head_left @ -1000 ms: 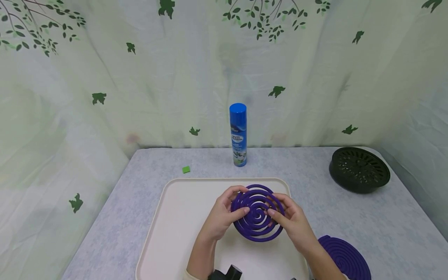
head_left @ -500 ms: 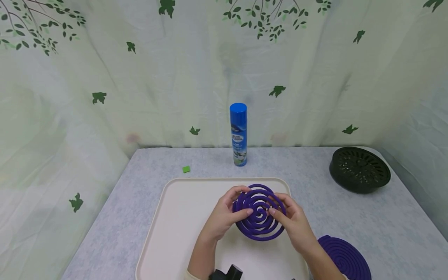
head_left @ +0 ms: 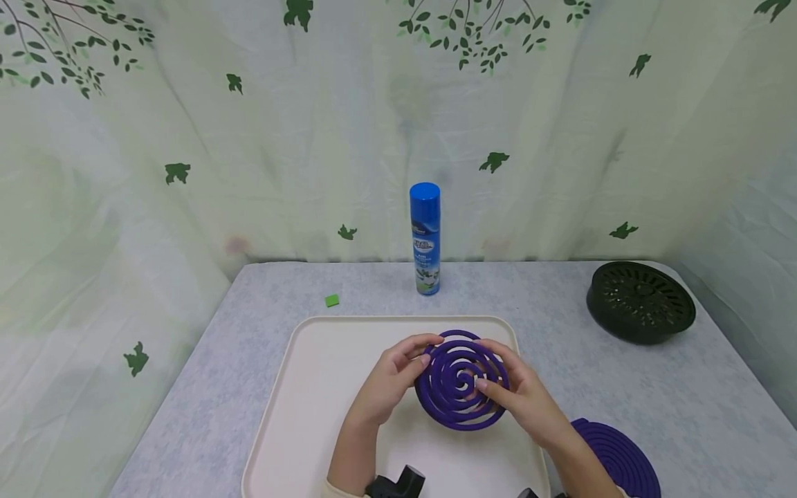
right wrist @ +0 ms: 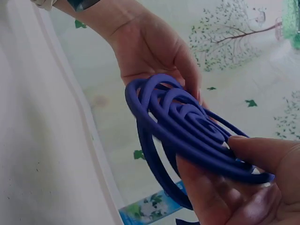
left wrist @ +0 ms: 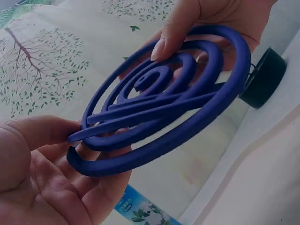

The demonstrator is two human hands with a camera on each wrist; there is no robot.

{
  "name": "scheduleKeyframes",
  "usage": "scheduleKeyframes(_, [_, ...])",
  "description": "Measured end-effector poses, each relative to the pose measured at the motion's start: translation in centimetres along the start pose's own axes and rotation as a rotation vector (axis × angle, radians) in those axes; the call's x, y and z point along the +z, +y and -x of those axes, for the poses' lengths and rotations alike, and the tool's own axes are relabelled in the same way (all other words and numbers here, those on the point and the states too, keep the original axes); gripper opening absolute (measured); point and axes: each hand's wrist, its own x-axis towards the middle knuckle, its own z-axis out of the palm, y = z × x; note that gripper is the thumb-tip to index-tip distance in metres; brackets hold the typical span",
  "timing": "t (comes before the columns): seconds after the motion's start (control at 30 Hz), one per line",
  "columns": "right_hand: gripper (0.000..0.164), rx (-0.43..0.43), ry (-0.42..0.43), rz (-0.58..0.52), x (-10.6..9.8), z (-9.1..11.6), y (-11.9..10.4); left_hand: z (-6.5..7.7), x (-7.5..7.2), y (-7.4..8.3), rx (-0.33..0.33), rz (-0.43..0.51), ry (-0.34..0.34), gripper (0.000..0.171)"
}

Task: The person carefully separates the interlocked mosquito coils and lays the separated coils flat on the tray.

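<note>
1. Purple spiral coil (head_left: 459,379), one: lifted above the right half of the pale tray (head_left: 330,401), face tilted toward you. Turns are spread and cross one another; whether it is one piece or two nested ones, you cannot tell from here.
2. Left hand (head_left: 392,373): yours, pinching the coil's left rim between thumb and fingers, near its loose ends.
3. Right hand (head_left: 523,391): yours, gripping the right side, thumb on the inner turns, fingers behind.
4. Handling note: the turns look thin and probably brittle. Support both sides evenly, ease crossing strands gently, avoid twisting, and work low over the tray so any fragment would likely land there.
5. Tray, shallow, rimmed: serves as the landmark; the coil is over it, not resting in it.
6. Second purple coil (head_left: 616,456), tightly wound: flat, just right of the tray.
7. Black round container (head_left: 641,304), slotted top: beyond the tray's far right corner; contents hidden.
8. Blue spray can (head_left: 426,242), capped: upright beyond the tray's far edge; contents not visible.
</note>
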Motion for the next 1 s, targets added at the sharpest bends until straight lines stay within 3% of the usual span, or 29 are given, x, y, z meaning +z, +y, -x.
scheduleKeyframes(0.27, [0.047, -0.05, 0.06, 0.0, 0.1, 0.0, 0.0, 0.0, 0.1, 0.1, 0.003, 0.03, 0.001, 0.032])
scheduleKeyframes(0.47, [0.047, -0.084, 0.092, 0.0, 0.4, 0.2, -0.1, -0.1, 0.8, 0.4, -0.027, 0.111, -0.022, 0.051])
scheduleKeyframes(1.0, [0.045, -0.137, 0.06, -0.013, 0.6, 0.4, -0.1, -0.3, 1.9, 0.5, -0.008, 0.131, 0.026, 0.056])
